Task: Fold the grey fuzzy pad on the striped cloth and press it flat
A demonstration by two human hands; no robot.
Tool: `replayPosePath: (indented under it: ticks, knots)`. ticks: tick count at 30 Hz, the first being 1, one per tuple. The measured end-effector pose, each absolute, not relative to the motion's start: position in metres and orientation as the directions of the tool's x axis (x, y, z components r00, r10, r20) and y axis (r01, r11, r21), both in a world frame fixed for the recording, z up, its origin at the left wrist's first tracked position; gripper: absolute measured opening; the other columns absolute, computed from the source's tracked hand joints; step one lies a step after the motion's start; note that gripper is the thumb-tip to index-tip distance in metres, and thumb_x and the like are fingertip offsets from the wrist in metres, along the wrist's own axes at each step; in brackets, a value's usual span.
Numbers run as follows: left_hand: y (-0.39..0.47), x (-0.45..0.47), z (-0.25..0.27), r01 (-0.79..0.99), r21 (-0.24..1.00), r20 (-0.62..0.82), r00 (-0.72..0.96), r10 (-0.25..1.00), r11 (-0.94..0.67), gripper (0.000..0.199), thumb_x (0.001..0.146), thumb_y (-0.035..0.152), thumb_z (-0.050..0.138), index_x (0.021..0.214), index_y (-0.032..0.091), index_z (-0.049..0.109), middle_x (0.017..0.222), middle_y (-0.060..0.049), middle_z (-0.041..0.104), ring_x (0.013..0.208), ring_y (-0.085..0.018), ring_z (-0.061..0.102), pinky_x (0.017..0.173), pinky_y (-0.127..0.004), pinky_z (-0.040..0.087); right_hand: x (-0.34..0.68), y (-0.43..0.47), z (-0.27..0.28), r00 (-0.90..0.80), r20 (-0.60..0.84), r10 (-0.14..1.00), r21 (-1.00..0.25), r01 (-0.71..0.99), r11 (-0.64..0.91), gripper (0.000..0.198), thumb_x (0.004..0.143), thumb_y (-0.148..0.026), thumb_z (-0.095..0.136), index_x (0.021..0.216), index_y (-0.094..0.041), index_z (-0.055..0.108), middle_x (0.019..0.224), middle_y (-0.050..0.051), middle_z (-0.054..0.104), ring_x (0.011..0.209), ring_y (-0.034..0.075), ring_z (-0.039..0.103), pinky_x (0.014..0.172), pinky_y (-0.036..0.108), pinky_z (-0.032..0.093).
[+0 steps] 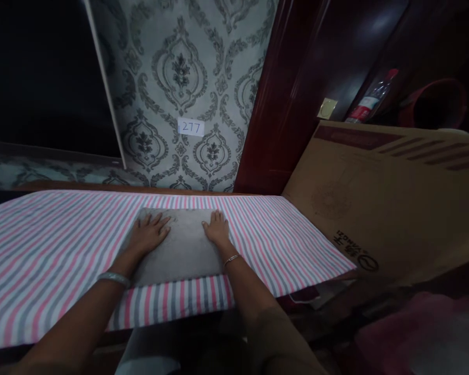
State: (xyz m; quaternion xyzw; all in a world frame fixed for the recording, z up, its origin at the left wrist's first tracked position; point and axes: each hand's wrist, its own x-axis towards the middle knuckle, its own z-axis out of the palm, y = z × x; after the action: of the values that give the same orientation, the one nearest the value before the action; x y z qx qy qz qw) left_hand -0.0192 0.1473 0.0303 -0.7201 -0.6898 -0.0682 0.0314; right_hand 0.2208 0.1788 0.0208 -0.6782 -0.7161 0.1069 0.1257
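A flat grey rectangular piece (183,252), which looks like folded cloth or a mat, lies on a striped pink, grey and white cloth (281,239). My left hand (150,234) rests flat on its left part, fingers spread. On its right edge my right hand (217,228) lies flat, fingers stretched forward and thumb apart. Neither hand grips anything. A pale bangle (114,279) circles my left wrist, and a thin bracelet (231,259) is on the right one.
A large cardboard box (394,203) stands at the right against the cloth. Behind it are a red-capped plastic bottle (370,99) and a reddish round container (433,101). A dark screen (47,78) stands at the left. The patterned wall bears a "277" label (191,127).
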Motion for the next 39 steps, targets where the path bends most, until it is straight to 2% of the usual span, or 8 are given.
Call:
replayPosePath:
  ticks: [8, 11, 14, 24, 27, 33, 36, 39]
  knots:
    - [0.124, -0.015, 0.036, 0.986, 0.048, 0.192, 0.147, 0.97, -0.158, 0.053, 0.098, 0.035, 0.029, 0.141, 0.015, 0.054, 0.149, -0.015, 0.049, 0.14, -0.031, 0.041, 0.113, -0.052, 0.028, 0.254, 0.138, 0.023, -0.05, -0.028, 0.998, -0.341, 0.939, 0.037, 0.066, 0.1, -0.045, 0.026, 0.156, -0.01, 0.021, 0.164, 0.012, 0.016, 0.151, 0.025, 0.015, 0.118, 0.052, 0.016]
    - [0.1, -0.007, 0.026, 0.965, 0.053, 0.249, 0.237, 0.939, -0.257, 0.052, 0.098, 0.036, 0.032, 0.141, 0.017, 0.054, 0.15, -0.015, 0.048, 0.141, -0.03, 0.039, 0.115, -0.053, 0.026, 0.247, 0.117, 0.025, -0.04, 0.053, 0.998, -0.31, 0.949, 0.054, 0.064, 0.1, -0.045, 0.029, 0.155, -0.013, 0.026, 0.165, 0.012, 0.014, 0.152, 0.027, 0.006, 0.117, 0.055, 0.013]
    - [0.075, -0.005, 0.012, 0.934, 0.029, 0.272, 0.337, 0.901, -0.357, 0.051, 0.098, 0.04, 0.036, 0.145, 0.025, 0.048, 0.156, -0.012, 0.04, 0.145, -0.031, 0.032, 0.116, -0.057, 0.021, 0.23, 0.094, 0.021, -0.181, 0.169, 0.969, -0.257, 0.941, 0.221, 0.061, 0.099, -0.048, 0.032, 0.156, -0.024, 0.026, 0.166, 0.006, 0.013, 0.152, 0.027, 0.005, 0.118, 0.055, 0.009]
    - [0.033, -0.028, -0.011, 0.968, -0.032, 0.367, 0.242, 0.898, -0.247, 0.057, 0.098, 0.045, 0.038, 0.149, 0.021, 0.044, 0.157, -0.013, 0.036, 0.146, -0.034, 0.03, 0.116, -0.058, 0.021, 0.221, 0.077, 0.006, -0.237, 0.186, 0.953, -0.218, 0.936, 0.275, 0.059, 0.1, -0.05, 0.032, 0.154, -0.027, 0.031, 0.164, 0.003, 0.022, 0.151, 0.029, 0.011, 0.118, 0.054, 0.006]
    - [0.012, -0.005, -0.023, 0.941, -0.01, 0.358, 0.32, 0.877, -0.339, 0.054, 0.098, 0.04, 0.041, 0.149, 0.023, 0.043, 0.157, -0.01, 0.037, 0.147, -0.034, 0.028, 0.115, -0.06, 0.023, 0.22, 0.077, 0.005, -0.24, 0.215, 0.947, -0.209, 0.936, 0.285, 0.059, 0.1, -0.049, 0.032, 0.154, -0.027, 0.032, 0.163, 0.003, 0.023, 0.151, 0.029, 0.013, 0.118, 0.054, 0.007]
    - [-0.032, 0.029, -0.036, 0.797, 0.135, 0.402, 0.499, 0.768, -0.589, 0.05, 0.101, 0.034, 0.037, 0.15, 0.027, 0.04, 0.155, -0.005, 0.042, 0.146, -0.021, 0.032, 0.119, -0.048, 0.025, 0.222, 0.075, 0.002, -0.237, 0.199, 0.951, -0.178, 0.945, 0.273, 0.059, 0.1, -0.048, 0.032, 0.155, -0.027, 0.03, 0.164, 0.003, 0.022, 0.152, 0.028, 0.011, 0.118, 0.053, 0.008]
    - [-0.033, 0.015, -0.027, 0.807, 0.234, 0.464, 0.398, 0.791, -0.543, 0.046, 0.102, 0.028, 0.029, 0.143, 0.025, 0.049, 0.146, -0.005, 0.054, 0.139, -0.018, 0.043, 0.117, -0.044, 0.032, 0.222, 0.075, 0.005, -0.233, 0.181, 0.955, -0.179, 0.947, 0.266, 0.057, 0.101, -0.047, 0.031, 0.154, -0.027, 0.031, 0.164, 0.003, 0.022, 0.152, 0.028, 0.01, 0.118, 0.054, 0.007]
    - [-0.019, -0.009, -0.014, 0.914, 0.254, 0.534, 0.139, 0.834, -0.315, 0.047, 0.1, 0.027, 0.028, 0.137, 0.019, 0.056, 0.144, -0.01, 0.056, 0.142, -0.024, 0.04, 0.116, -0.052, 0.03, 0.211, 0.074, 0.015, -0.203, 0.14, 0.969, -0.219, 0.948, 0.23, 0.057, 0.101, -0.045, 0.031, 0.154, -0.023, 0.033, 0.163, 0.008, 0.023, 0.151, 0.031, 0.012, 0.117, 0.057, 0.01]
